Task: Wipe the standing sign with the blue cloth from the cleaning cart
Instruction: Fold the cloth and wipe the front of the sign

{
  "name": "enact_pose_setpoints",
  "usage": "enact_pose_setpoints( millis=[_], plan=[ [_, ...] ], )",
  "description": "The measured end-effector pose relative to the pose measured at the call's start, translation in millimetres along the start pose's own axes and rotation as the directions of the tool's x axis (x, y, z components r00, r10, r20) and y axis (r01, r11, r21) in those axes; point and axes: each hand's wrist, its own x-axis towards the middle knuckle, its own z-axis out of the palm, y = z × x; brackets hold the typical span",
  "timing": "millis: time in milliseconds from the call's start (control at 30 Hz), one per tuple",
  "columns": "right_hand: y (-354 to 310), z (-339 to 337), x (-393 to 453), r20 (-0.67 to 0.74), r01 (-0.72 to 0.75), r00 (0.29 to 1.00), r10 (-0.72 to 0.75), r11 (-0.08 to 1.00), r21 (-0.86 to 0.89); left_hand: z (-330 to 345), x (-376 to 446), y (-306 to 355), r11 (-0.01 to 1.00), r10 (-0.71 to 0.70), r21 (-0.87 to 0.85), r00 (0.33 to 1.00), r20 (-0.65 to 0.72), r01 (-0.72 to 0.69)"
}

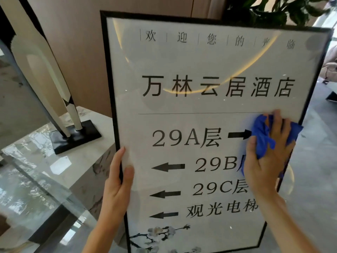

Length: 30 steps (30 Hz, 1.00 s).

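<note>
The standing sign (pixel 209 61) is a tall white panel in a thin black frame, printed with black characters and arrows, and fills the middle of the view. My left hand (pixel 118 181) grips its left frame edge, thumb on the glass and fingers behind. My right hand (pixel 266 156) presses the crumpled blue cloth (pixel 261 136) flat against the sign's right side, over the end of the 29A arrow. Cloth sticks out above and to the right of my fingers. The sign's bottom edge is cut off by the frame.
A white sculpture on a black base (pixel 74 136) stands on a glossy marble ledge (pixel 45 172) at the left. A brown wall panel (pixel 73 42) is behind. Plant leaves (pixel 273 8) hang over the sign's top right. Grey floor (pixel 313 170) lies to the right.
</note>
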Motion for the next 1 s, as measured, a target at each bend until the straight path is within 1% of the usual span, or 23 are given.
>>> enact_pose_setpoints(
  millis=[67,100,200,333,433,500,567,667,733,800,867,933,1000],
  plan=[
    [-12.6,8.6,-7.8,-0.008,-0.041,0.999,0.042,0.999,0.024,1.1,-5.0,-3.9,1.0,0.011,-0.015,1.0,-0.01,-0.011],
    [-21.2,13.2,-12.3,-0.011,-0.039,0.999,0.039,0.999,0.032,2.2,-5.9,-4.4,1.0,0.028,-0.011,0.999,-0.015,-0.028],
    [-56.3,32.3,-34.6,0.004,0.069,0.998,-0.069,0.997,-0.038,4.1,-6.2,-7.1,0.997,0.081,0.009,0.997,-0.012,-0.08],
    [-102.3,62.3,-80.6,0.033,0.23,0.973,-0.227,0.967,-0.108,2.7,-9.5,-14.1,0.989,0.138,0.045,0.99,-0.006,-0.138],
    [-124.9,77.7,-110.6,0.037,0.23,0.973,-0.227,0.963,-0.142,0.9,-10.4,-17.7,0.992,0.122,0.011,0.992,0.004,-0.122],
    [-130.6,82.0,-124.7,0.067,0.244,0.969,-0.236,0.959,-0.143,0.9,-11.1,-18.5,0.992,0.124,0.005,0.992,0.007,-0.124],
    [-127.8,82.3,-133.4,0.108,0.297,0.953,-0.284,0.944,-0.143,1.5,-12.1,-17.0,0.989,0.145,0.007,0.989,0.012,-0.145],
    [-111.4,79.2,-134.4,0.142,0.391,0.917,-0.372,0.908,-0.149,1.2,-11.4,-16.5,0.985,0.169,0.011,0.985,0.024,-0.169],
    [-96.0,74.3,-130.5,0.146,0.414,0.908,-0.394,0.898,-0.151,0.7,-9.7,-18.8,0.987,0.162,0.0,0.986,0.036,-0.163],
    [-74.5,66.4,-125.2,0.109,0.379,0.924,-0.366,0.913,-0.15,1.1,-9.4,-18.8,0.987,0.162,-0.004,0.986,0.028,-0.162],
    [-43.8,54.5,-116.2,0.041,0.286,0.958,-0.283,0.943,-0.168,2.4,-9.8,-16.2,0.987,0.159,-0.002,0.987,0.017,-0.159],
    [-8.5,38.6,-102.2,-0.038,0.118,0.991,-0.125,0.982,-0.148,3.3,-10.5,-14.8,0.988,0.155,-0.012,0.988,0.012,-0.155],
    [23.2,22.8,-90.4,-0.096,-0.059,0.994,0.054,0.997,-0.054,4.1,-11.3,-14.8,0.988,0.156,-0.015,0.988,0.012,-0.156]
  ],
)
